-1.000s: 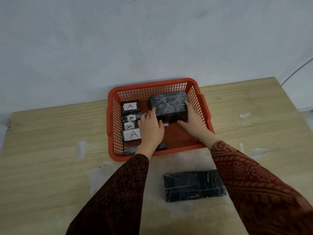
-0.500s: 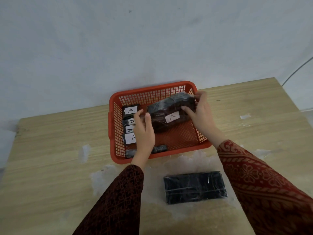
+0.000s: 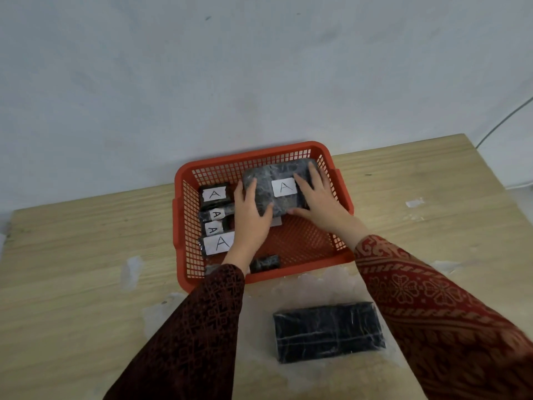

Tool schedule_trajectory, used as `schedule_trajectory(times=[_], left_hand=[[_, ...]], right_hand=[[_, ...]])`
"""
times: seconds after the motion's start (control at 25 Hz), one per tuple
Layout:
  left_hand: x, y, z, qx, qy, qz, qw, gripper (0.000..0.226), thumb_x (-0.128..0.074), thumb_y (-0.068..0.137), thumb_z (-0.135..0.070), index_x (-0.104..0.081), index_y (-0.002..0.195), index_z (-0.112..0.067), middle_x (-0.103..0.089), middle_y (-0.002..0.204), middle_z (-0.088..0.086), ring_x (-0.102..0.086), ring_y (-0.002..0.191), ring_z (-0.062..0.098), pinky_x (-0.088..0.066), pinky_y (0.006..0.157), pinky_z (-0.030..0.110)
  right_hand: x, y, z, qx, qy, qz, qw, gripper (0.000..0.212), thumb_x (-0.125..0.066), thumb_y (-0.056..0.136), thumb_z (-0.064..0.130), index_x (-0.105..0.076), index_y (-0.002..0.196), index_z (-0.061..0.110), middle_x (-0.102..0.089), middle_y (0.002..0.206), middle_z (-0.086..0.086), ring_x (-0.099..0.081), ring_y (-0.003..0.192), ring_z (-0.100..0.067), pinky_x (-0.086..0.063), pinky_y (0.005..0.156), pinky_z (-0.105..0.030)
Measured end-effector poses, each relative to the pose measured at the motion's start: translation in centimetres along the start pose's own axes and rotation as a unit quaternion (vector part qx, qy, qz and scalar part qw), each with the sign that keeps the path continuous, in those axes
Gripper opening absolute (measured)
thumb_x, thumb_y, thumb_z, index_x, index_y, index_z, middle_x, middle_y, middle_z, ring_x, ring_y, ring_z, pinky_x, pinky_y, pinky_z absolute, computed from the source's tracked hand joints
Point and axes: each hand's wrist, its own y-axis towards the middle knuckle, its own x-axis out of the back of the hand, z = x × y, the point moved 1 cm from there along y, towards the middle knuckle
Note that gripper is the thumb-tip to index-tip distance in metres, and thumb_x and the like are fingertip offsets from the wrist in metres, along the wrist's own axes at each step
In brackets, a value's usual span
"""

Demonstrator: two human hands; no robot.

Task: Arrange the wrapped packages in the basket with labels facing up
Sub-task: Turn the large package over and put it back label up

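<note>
A red mesh basket [image 3: 343, 194] stands at the back of the wooden table. A big black wrapped package [image 3: 274, 177] lies in its far right part, its white "A" label [image 3: 284, 187] facing up. My left hand [image 3: 250, 215] grips its left end and my right hand [image 3: 315, 199] its right side. Along the basket's left wall lie several small black packages [image 3: 215, 194] with "A" labels up. One small dark package [image 3: 264, 263] without a visible label lies at the basket's near wall.
Another large black wrapped package [image 3: 328, 332] lies on the table in front of the basket, no label showing, on clear plastic film [image 3: 311, 287]. A wall rises right behind the basket. A thin cable [image 3: 503, 122] hangs at the far right.
The large package was turned over in both hands: its plain side faced up, then the label came round, and now it lies flatter in the basket with the label up.
</note>
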Motion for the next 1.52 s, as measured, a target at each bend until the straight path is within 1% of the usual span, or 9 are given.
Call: schedule_trajectory(times=[0.08,0.24,0.52,0.8,0.92,1.0,1.16,1.36,1.52], left_hand=[[-0.6,-0.8,0.6,-0.035,0.058,0.022,0.997,0.058,-0.056,0.094,-0.022,-0.034,0.147,-0.018,0.000,0.161,0.013,0.001,0.149,0.026,-0.012,0.119,0.039],[-1.7,-1.2,0.5,-0.145,0.267,0.004,0.953,0.044,-0.052,0.093,-0.016,-0.049,0.137,-0.017,-0.034,0.152,0.017,-0.022,0.145,0.032,-0.021,0.114,0.049],[0.3,-2.0,-1.3,-0.127,0.282,0.095,0.946,0.049,-0.045,0.097,-0.021,-0.037,0.145,-0.021,-0.025,0.157,0.013,-0.016,0.147,0.029,-0.008,0.119,0.046],[2.8,-14.4,-1.5,-0.332,0.182,0.015,0.925,0.027,-0.054,0.092,-0.012,-0.064,0.116,-0.008,-0.063,0.117,0.010,-0.057,0.112,0.024,-0.046,0.096,0.038],[1.7,-18.7,0.8,-0.358,0.214,0.083,0.905,0.027,-0.057,0.091,-0.019,-0.065,0.113,-0.007,-0.064,0.113,0.013,-0.060,0.105,0.028,-0.050,0.090,0.040],[0.9,-20.6,3.0,-0.324,0.252,0.157,0.898,0.041,-0.056,0.090,-0.035,-0.060,0.123,-0.010,-0.059,0.127,0.014,-0.054,0.118,0.031,-0.046,0.099,0.044],[-0.2,-22.6,6.5,-0.266,0.331,0.263,0.866,0.070,-0.054,0.089,-0.050,-0.026,0.149,-0.026,-0.013,0.161,0.004,-0.002,0.148,0.019,-0.015,0.118,0.036],[-0.1,-22.6,5.6,-0.240,0.257,0.198,0.915,0.060,-0.059,0.088,-0.015,-0.037,0.143,-0.020,-0.030,0.155,0.007,-0.019,0.147,0.022,-0.035,0.112,0.037],[1.8,-21.1,2.4,-0.199,0.122,0.150,0.961,0.047,-0.062,0.082,-0.016,-0.055,0.127,-0.025,-0.064,0.115,-0.004,-0.060,0.103,0.010,-0.049,0.088,0.020]], right_hand=[[0.2,0.8,-0.3,0.000,-0.021,0.031,0.999,0.083,-0.054,0.089,0.048,-0.009,0.150,0.016,0.007,0.160,-0.014,0.015,0.144,-0.038,-0.007,0.118,-0.056],[0.3,0.5,0.0,0.051,-0.074,-0.042,0.995,0.068,-0.054,0.090,0.043,-0.031,0.144,0.009,-0.024,0.156,-0.016,-0.013,0.145,-0.033,-0.019,0.119,-0.046],[0.4,-5.9,2.1,0.117,-0.010,-0.124,0.985,0.037,-0.060,0.089,0.015,-0.055,0.125,0.006,-0.051,0.133,-0.017,-0.043,0.128,-0.032,-0.033,0.111,-0.039],[-2.1,-19.7,1.5,0.173,0.061,-0.172,0.968,0.018,-0.062,0.086,0.009,-0.063,0.105,0.007,-0.062,0.109,-0.013,-0.055,0.106,-0.024,-0.047,0.091,-0.036],[-4.2,-23.2,-0.7,0.101,-0.004,-0.080,0.992,0.050,-0.069,0.081,0.036,-0.053,0.124,0.017,-0.048,0.135,-0.015,-0.041,0.128,-0.032,-0.042,0.100,-0.054],[-5.5,-24.7,-2.6,0.023,-0.055,0.035,0.998,0.089,-0.071,0.072,0.053,-0.025,0.145,0.030,-0.010,0.157,-0.014,-0.006,0.145,-0.036,-0.019,0.115,-0.059],[-6.7,-26.2,-4.8,-0.005,-0.026,0.090,0.996,0.100,-0.075,0.077,0.029,-0.006,0.148,0.037,0.013,0.160,-0.004,-0.003,0.145,-0.033,-0.026,0.114,-0.051],[-4.6,-26.5,-5.6,-0.001,0.138,0.059,0.989,0.060,-0.068,0.085,0.028,-0.041,0.139,0.032,-0.023,0.157,0.001,-0.036,0.137,-0.021,-0.043,0.107,-0.037],[-0.4,-25.7,-4.5,-0.019,0.216,-0.045,0.975,0.044,-0.060,0.083,0.051,-0.052,0.124,0.036,-0.061,0.124,0.006,-0.060,0.099,-0.006,-0.048,0.066,-0.015]])
